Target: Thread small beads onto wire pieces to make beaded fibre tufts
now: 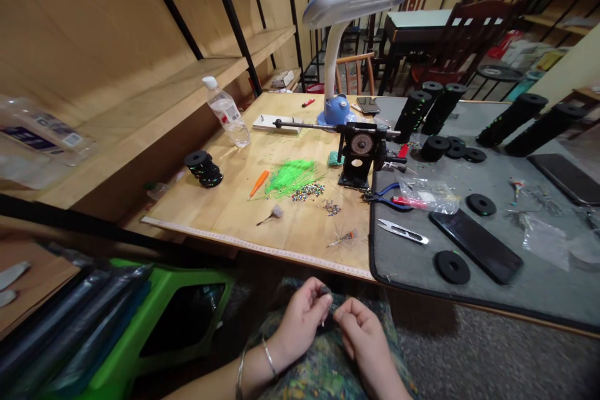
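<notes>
Above my lap, in front of the table edge, my left hand (pixel 304 315) is closed in a pinch. A small dark bit shows at its fingertips, too small to name. Close beside it, my right hand (pixel 363 331) is pinched too, and what it holds, if anything, is hidden. On the wooden tabletop ahead lie bright green strands (pixel 293 176), multicoloured beads (pixel 307 192), an orange-handled tool (pixel 259 185), a fluffy grey tuft on a stem (pixel 275 212) and an orange piece with thin wires (pixel 347 236). A black clamp-like device with a dial (pixel 362 145) stands behind them.
A blue-and-white desk lamp (pixel 336 109) and a water bottle (pixel 227 114) stand at the back. On the grey mat (pixel 417 269) are thread snips (pixel 402 231), pliers (pixel 387 194), a phone (pixel 475 244), and several black foam discs (pixel 452 267). A green plastic stool (pixel 117 350) is at lower left.
</notes>
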Demonstrator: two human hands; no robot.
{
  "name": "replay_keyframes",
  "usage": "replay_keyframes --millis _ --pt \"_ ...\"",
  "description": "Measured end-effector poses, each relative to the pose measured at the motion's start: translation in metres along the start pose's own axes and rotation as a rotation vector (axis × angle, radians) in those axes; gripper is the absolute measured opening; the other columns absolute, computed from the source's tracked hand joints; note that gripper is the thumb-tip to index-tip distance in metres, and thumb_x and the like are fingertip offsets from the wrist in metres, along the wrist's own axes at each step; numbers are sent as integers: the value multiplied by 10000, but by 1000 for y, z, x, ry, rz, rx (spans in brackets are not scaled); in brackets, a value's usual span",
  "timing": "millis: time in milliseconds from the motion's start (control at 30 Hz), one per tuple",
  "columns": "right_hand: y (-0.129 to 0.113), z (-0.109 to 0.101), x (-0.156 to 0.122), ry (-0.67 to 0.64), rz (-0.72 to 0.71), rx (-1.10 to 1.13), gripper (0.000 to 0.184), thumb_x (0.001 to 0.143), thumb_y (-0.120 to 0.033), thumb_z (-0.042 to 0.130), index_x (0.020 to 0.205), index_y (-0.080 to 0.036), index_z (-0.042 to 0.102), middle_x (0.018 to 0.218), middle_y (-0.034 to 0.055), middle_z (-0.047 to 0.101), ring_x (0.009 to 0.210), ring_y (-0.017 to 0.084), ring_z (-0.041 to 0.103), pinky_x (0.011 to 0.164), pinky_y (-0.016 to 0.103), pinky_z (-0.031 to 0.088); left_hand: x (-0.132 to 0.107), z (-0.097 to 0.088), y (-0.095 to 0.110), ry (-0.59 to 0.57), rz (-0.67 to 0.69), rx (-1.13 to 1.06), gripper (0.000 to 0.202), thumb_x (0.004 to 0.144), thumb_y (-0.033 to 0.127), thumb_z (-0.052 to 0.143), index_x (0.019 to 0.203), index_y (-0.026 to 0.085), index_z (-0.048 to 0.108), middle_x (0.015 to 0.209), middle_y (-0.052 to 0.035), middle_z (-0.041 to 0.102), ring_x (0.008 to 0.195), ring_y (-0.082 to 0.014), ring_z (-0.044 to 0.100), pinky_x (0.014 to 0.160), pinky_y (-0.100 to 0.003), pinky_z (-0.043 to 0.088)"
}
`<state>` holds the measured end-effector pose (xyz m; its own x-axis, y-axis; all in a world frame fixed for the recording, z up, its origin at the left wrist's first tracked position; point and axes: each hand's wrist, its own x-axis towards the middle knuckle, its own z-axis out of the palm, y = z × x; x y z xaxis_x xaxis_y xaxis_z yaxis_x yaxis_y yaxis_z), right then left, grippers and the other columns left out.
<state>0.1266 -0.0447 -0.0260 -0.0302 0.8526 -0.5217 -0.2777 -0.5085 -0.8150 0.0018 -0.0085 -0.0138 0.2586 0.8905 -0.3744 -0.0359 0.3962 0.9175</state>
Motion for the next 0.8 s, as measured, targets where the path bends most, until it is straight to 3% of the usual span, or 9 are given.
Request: replay_keyframes --millis 400,600,800 --pt "3 -1 5 -14 24 57 358 673 -488 677 617 -201 472 349 -145 305 312 31 172 332 166 96 -3 -1 -1 -10 40 80 219 815 372 603 791 176 510 676 34 460 586 -107 413 553 -225 355" --pt "-2 -1 5 10 25 34 385 658 -519 688 627 -205 469 357 -146 304 317 35 183 340 169 109 -4 -4 -4 6 110 176 119 825 287 587 815 173 555 759 -9 541 715 -151 488 657 -246 391" --pt "-1 -3 2 -4 2 7 328 688 -468 657 629 -200 478 370 -142 307 326 37 191 342 170 110 -3 -3 -4 7 54 122 155 835 310 575 788 174 517 680 31 470 607 -114 420 590 -227 361"
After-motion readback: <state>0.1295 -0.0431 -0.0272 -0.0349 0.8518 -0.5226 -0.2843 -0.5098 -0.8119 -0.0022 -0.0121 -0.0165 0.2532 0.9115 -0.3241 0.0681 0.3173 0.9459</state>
